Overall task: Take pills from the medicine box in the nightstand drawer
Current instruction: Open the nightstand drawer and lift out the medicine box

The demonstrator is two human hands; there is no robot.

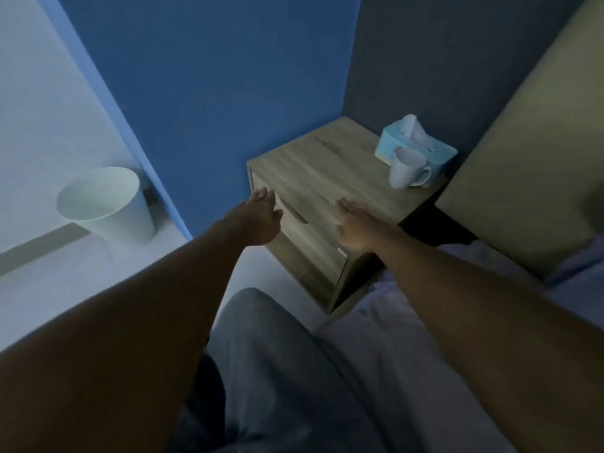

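I find the task barely begun: the nightstand [327, 168] drawer [307, 233], centre frame, is shut, so the medicine box is unseen. Left hand [261, 217] and right hand [354, 223] reach it flat, fingers spread, holding nothing.

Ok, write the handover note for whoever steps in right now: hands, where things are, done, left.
Left hand: open, empty, at the left front corner of the nightstand, by the top drawer.
Right hand: open, empty, flat near the top's front edge.
Things: drawers look shut; medicine box not visible. A mug and a tissue box stand on top at the back right.
Done: reached the nightstand.
Left: open drawer, find box, take pills.
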